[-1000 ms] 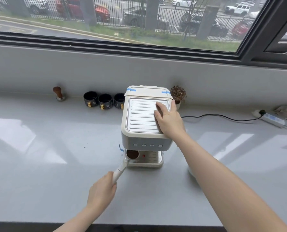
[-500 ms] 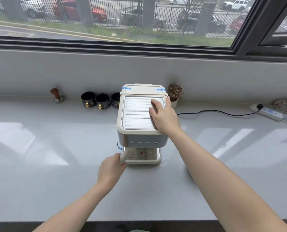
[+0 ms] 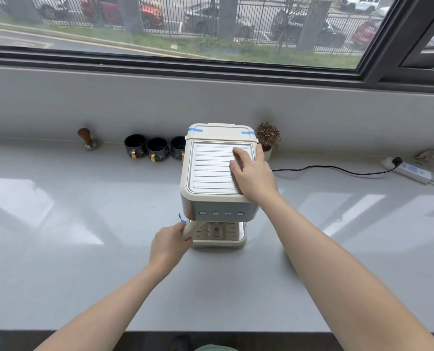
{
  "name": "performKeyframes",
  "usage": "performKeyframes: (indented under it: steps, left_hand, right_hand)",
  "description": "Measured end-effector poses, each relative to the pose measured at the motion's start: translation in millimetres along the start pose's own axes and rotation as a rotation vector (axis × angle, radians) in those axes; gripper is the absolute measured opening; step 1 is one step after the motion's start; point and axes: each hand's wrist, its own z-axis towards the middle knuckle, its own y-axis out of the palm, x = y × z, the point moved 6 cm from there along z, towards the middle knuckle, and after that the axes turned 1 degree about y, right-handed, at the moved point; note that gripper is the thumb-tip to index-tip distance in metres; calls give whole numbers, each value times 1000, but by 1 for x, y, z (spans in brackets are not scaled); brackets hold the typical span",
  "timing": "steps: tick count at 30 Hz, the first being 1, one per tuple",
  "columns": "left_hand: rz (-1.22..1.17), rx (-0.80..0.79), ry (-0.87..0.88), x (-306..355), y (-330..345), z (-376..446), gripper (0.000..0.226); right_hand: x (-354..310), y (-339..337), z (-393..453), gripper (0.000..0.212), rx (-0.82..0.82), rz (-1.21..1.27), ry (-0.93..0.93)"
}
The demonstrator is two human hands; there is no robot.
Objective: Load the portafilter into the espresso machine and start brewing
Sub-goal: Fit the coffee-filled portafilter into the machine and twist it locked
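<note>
A cream espresso machine (image 3: 212, 171) stands on the grey counter (image 3: 59, 236) near the wall. My right hand (image 3: 252, 174) lies flat on the right side of its ribbed top, fingers spread. My left hand (image 3: 169, 245) grips the cream handle of the portafilter (image 3: 191, 228), which runs up under the machine's left front. The portafilter's basket is hidden beneath the machine body. A row of small buttons (image 3: 221, 213) sits on the front panel above the drip tray (image 3: 222, 236).
Three dark cups (image 3: 156, 149) line the wall left of the machine, with a wooden-handled tamper (image 3: 87, 139) further left. A small dried plant (image 3: 267, 136) stands behind the machine. A black cable (image 3: 337, 169) runs to a power strip (image 3: 412, 171) at right.
My left hand has moved the portafilter up and in under the machine, so its coffee-filled basket is no longer visible. My right hand stays on the machine top.
</note>
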Motion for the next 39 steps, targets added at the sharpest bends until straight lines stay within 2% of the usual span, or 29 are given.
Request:
performKeyframes:
  steps: [2, 7, 10, 15, 21, 30, 34, 39]
  left_hand:
    - [-17, 1, 3, -4, -3, 2, 9]
    - [-14, -7, 27, -6, -8, 9, 29]
    - [-19, -11, 46, -8, -11, 12, 27]
    - [12, 10, 114, -15, -14, 20, 8]
    - [40, 35, 147, -9, -25, 29, 12]
    - [3, 21, 64, -8, -16, 16, 12]
    - [32, -16, 107, -6, -22, 22, 11]
    - [-28, 20, 117, -8, -24, 25, 14]
  right_hand:
    - [-1, 0, 0, 47, 0, 5, -2]
    - [1, 0, 0, 47, 5, 8, -4]
    - [0, 0, 0, 47, 3, 3, -4]
    - [0, 0, -1, 46, 2, 5, -1]
    - [1, -1, 0, 46, 8, -2, 1]
    - [2, 1, 0, 45, 17, 9, 7]
    - [1, 2, 1, 45, 16, 14, 10]
    - [2, 2, 0, 45, 17, 26, 9]
